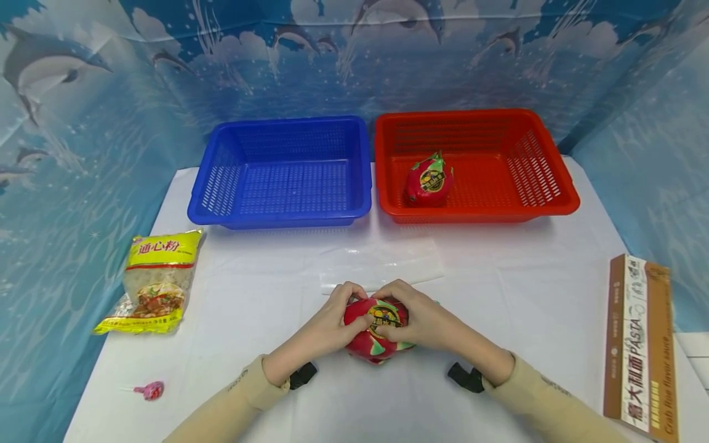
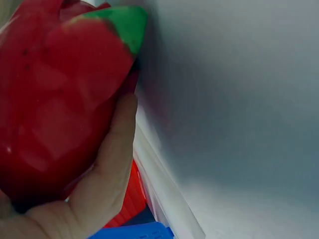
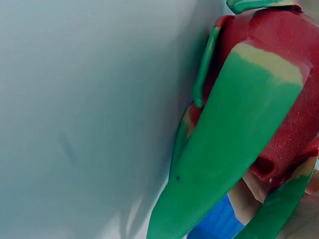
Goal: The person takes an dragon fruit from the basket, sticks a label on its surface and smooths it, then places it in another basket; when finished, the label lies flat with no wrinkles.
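Note:
Near the front middle of the table, both hands hold a red dragon fruit (image 1: 365,347) with green-tipped scales and a dark round sticker. My left hand (image 1: 332,323) grips its left side, thumb on the front by the sticker. From the right, my right hand (image 1: 421,317) curls over it, thumb also at the sticker. The left wrist view shows curled fingers (image 2: 107,164) against the glossy red skin. Long green scales (image 3: 229,124) fill much of the right wrist view, partly hiding the hand behind them. Just beyond the hands lies a flat clear plastic bag (image 1: 382,261).
A blue basket (image 1: 282,218) stands at the back left. Beside it is a red basket (image 1: 482,215) holding another dragon fruit (image 1: 429,181). A yellow pasta bag (image 1: 155,283) and a pink lollipop (image 1: 152,390) lie left; a long pasta box (image 1: 639,344) lies right.

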Demonstrator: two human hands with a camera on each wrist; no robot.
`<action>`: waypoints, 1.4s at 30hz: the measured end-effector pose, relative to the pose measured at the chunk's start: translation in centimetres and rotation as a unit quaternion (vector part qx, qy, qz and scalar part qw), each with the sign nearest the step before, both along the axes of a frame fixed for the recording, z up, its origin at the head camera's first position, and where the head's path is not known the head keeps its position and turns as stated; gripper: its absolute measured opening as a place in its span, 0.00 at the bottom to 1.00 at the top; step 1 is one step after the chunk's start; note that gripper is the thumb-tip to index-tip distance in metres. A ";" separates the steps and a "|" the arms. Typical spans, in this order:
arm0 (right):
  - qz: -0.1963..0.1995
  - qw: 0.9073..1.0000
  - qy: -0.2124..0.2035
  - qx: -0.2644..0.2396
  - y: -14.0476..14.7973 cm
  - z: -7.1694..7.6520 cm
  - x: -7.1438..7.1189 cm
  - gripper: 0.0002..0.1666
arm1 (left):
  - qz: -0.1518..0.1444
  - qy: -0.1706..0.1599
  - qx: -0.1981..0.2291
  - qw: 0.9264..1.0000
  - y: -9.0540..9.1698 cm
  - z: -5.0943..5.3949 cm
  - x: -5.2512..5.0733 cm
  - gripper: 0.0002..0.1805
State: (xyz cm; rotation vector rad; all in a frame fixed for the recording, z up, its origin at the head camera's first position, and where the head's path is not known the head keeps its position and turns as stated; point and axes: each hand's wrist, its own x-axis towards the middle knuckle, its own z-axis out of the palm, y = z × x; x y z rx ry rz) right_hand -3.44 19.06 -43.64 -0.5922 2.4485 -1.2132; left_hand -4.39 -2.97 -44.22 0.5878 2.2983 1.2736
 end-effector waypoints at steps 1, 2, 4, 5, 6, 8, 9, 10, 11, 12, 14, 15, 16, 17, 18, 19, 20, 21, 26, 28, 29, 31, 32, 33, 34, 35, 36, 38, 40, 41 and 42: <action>0.000 1.000 0.002 -0.001 0.0 0.0 0.1 0.28 | 0.006 0.000 -0.001 1.000 0.1 0.0 0.0 0.18; -0.001 1.000 0.004 -0.003 0.0 0.0 0.1 0.28 | 0.009 -0.001 -0.001 1.000 0.2 -0.1 0.1 0.18; -0.005 1.000 0.003 -0.006 0.0 0.0 0.2 0.29 | 0.013 -0.002 -0.004 1.000 0.2 -0.1 0.1 0.18; -0.006 1.000 0.003 -0.007 -0.1 0.1 0.3 0.29 | 0.013 -0.003 -0.005 1.000 0.2 -0.1 0.1 0.18; -0.006 1.000 0.003 -0.008 -0.1 0.1 0.3 0.30 | 0.014 -0.003 -0.006 1.000 0.2 -0.1 0.1 0.18; -0.007 1.000 0.001 -0.007 -0.1 0.1 0.4 0.31 | 0.015 -0.003 -0.010 1.000 0.3 -0.1 0.1 0.18; -0.006 1.000 0.000 -0.006 -0.1 0.2 0.4 0.32 | 0.015 -0.002 -0.011 1.000 0.3 0.0 0.1 0.18; -0.004 1.000 -0.001 -0.006 0.0 0.2 0.4 0.33 | 0.016 -0.002 -0.013 1.000 0.3 0.0 0.1 0.18; 0.000 1.000 -0.002 -0.006 0.0 0.2 0.4 0.33 | 0.015 -0.001 -0.014 1.000 0.3 0.0 0.1 0.18; 0.004 1.000 -0.004 -0.007 0.1 0.2 0.4 0.33 | 0.015 0.000 -0.015 1.000 0.2 0.1 0.1 0.18; 0.014 1.000 -0.009 -0.008 0.2 0.3 0.3 0.33 | 0.012 0.001 -0.014 1.000 0.2 0.1 0.1 0.18; 0.020 1.000 -0.014 -0.009 0.4 0.3 0.2 0.32 | 0.010 0.001 -0.013 1.000 0.2 0.1 0.1 0.18; 0.025 0.999 -0.020 -0.009 0.5 0.3 0.2 0.32 | 0.008 -0.001 -0.012 1.000 0.1 0.1 0.1 0.18; 0.030 0.999 -0.027 -0.010 0.7 0.4 0.1 0.32 | 0.004 -0.004 -0.010 1.000 0.1 0.0 0.1 0.18; 0.035 0.999 -0.035 -0.012 0.9 0.4 0.0 0.31 | 0.001 -0.008 -0.009 1.000 0.0 0.0 0.1 0.18; 0.039 0.998 -0.043 -0.015 1.0 0.5 -0.1 0.31 | -0.003 -0.012 -0.008 1.000 0.0 0.0 0.0 0.18; 0.042 0.998 -0.052 -0.018 1.1 0.6 -0.2 0.31 | -0.005 -0.016 -0.007 1.000 -0.1 0.0 0.0 0.18; 0.045 0.997 -0.058 -0.021 1.3 0.6 -0.3 0.30 | -0.009 -0.018 -0.007 1.000 -0.2 0.0 0.0 0.19; 0.060 0.994 -0.080 -0.040 1.7 0.4 -0.9 0.29 | -0.019 -0.022 -0.005 1.000 -0.3 -0.1 -0.1 0.20; 0.064 0.993 -0.086 -0.053 1.9 0.2 -1.2 0.29 | -0.020 -0.024 -0.005 0.999 -0.4 -0.1 -0.1 0.20; 0.066 0.992 -0.087 -0.060 2.0 0.0 -1.3 0.29 | -0.021 -0.025 -0.004 0.999 -0.4 -0.1 -0.1 0.20; 0.070 0.991 -0.089 -0.070 2.2 -0.2 -1.5 0.29 | -0.022 -0.027 -0.004 0.999 -0.5 0.0 -0.1 0.21; 0.070 0.991 -0.091 -0.075 2.3 -0.3 -1.6 0.29 | -0.022 -0.028 -0.003 0.999 -0.5 0.0 -0.1 0.21; 0.072 0.990 -0.093 -0.079 2.4 -0.4 -1.6 0.29 | -0.023 -0.028 -0.002 0.999 -0.5 0.0 -0.1 0.21; 0.074 0.990 -0.093 -0.081 2.4 -0.4 -1.6 0.29 | -0.023 -0.027 -0.002 0.999 -0.5 0.0 -0.1 0.21; 0.075 0.989 -0.095 -0.082 2.4 -0.4 -1.6 0.29 | -0.023 -0.026 -0.003 0.999 -0.5 0.0 -0.1 0.21; 0.075 0.989 -0.097 -0.082 2.4 -0.4 -1.6 0.29 | -0.023 -0.026 -0.004 0.999 -0.5 0.0 -0.1 0.22; 0.076 0.989 -0.099 -0.083 2.4 -0.4 -1.6 0.28 | -0.023 -0.028 -0.002 0.999 -0.5 0.0 -0.2 0.23; 0.078 0.989 -0.097 -0.080 2.4 -0.3 -1.7 0.28 | -0.023 -0.037 0.003 0.999 -0.5 -0.1 -0.3 0.24; 0.079 0.989 -0.096 -0.078 2.4 -0.3 -1.7 0.27 | -0.023 -0.045 0.008 0.999 -0.4 -0.1 -0.3 0.24; 0.080 0.989 -0.095 -0.077 2.4 -0.3 -1.7 0.27 | -0.023 -0.054 0.013 0.998 -0.4 -0.2 -0.4 0.25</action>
